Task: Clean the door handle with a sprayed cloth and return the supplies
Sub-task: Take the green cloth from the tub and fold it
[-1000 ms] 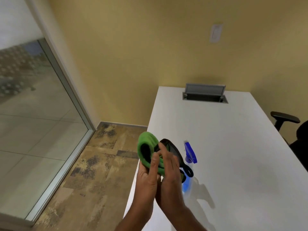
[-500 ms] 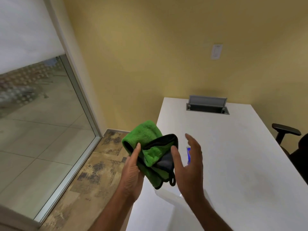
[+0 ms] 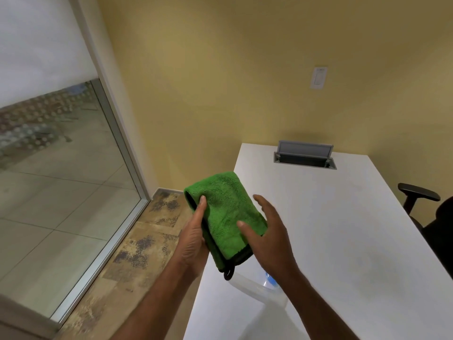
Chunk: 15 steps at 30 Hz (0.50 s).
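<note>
While left fingers [image 3: 201, 204] grasp one green cloth [image 3: 226, 207], right fingers [image 3: 264, 204] are released, spread.

Left forearm [image 3: 157, 298] and right forearm [image 3: 316, 305]: bare from wrist to the lower frame edge. Left hand [image 3: 193, 244] and right hand [image 3: 272, 239]: bare, uncovered throughout; thumbnails [image 3: 203, 199] trimmed short.

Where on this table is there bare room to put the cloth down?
The widest bare patch of the white table lies between the grey cable box at the far end and the edge by the chair. The near left edge is crowded: the spray bottle sits there below the right hand, beside the green cloth the left hand holds.
</note>
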Each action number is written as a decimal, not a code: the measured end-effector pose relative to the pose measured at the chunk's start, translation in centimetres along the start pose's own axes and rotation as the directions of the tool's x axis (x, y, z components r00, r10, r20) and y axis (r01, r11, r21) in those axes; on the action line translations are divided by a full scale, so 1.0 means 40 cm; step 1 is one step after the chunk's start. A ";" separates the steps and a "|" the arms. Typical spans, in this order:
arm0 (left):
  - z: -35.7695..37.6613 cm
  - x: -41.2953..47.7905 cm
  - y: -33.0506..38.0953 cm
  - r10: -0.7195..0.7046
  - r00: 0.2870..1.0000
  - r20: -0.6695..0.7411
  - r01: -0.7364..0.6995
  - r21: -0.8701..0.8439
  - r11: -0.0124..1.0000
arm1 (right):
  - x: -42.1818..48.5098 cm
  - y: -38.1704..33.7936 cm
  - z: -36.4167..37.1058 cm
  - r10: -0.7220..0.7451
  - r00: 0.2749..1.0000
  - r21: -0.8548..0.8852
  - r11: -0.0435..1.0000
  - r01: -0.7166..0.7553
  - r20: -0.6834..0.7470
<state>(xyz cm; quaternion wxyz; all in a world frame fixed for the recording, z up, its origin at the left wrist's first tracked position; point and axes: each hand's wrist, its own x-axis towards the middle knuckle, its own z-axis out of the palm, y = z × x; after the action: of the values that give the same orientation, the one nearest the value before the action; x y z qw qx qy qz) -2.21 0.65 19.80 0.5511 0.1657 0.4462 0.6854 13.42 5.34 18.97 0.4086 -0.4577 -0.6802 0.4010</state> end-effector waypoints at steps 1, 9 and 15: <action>0.002 0.002 -0.001 -0.015 1.000 0.016 0.015 -0.018 1.000 | -0.001 -0.005 0.006 0.025 0.998 0.026 0.999 -0.027 0.058; -0.027 0.008 -0.015 -0.075 0.995 0.065 0.078 -0.056 0.995 | 0.016 0.027 -0.003 0.195 0.980 0.146 0.971 -0.188 -0.036; -0.047 0.013 -0.040 -0.126 0.988 0.091 0.135 -0.098 0.986 | 0.008 0.072 0.018 0.229 0.971 0.199 0.957 -0.211 -0.072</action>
<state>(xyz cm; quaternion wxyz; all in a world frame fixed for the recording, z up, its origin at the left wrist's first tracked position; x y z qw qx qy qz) -2.77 0.30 17.36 0.6212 0.1362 0.3961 0.6623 13.54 6.26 16.12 0.4348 -0.5079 -0.5638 0.4849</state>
